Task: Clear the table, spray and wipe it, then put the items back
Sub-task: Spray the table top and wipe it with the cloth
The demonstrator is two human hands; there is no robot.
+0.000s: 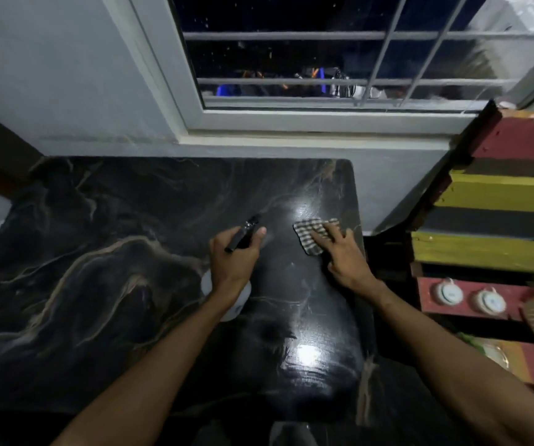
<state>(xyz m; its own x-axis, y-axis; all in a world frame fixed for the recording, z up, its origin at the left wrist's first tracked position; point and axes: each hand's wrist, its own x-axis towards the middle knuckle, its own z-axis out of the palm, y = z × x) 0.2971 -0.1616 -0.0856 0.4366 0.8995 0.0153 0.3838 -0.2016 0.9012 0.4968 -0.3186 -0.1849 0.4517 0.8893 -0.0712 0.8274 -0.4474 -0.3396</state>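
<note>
**Spraying and wiping the dark marbled surface**

While the left hand (pixel 231 263) holds the spray bottle (pixel 243 238) above the surface (pixel 98 268), fingers curled shut around its neck and black nozzle pointing away toward the window (pixel 291 59), the right hand (pixel 344 252) lies flat, fingers spread open, pressing a checked cloth (pixel 309 235) onto the surface near its right edge. A striped shelf (pixel 500 194) stands to the right.

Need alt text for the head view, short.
A person's left hand grips a spray bottle above a dark marbled table while the right hand presses a checked cloth flat near its right edge. A barred window is behind.
</note>
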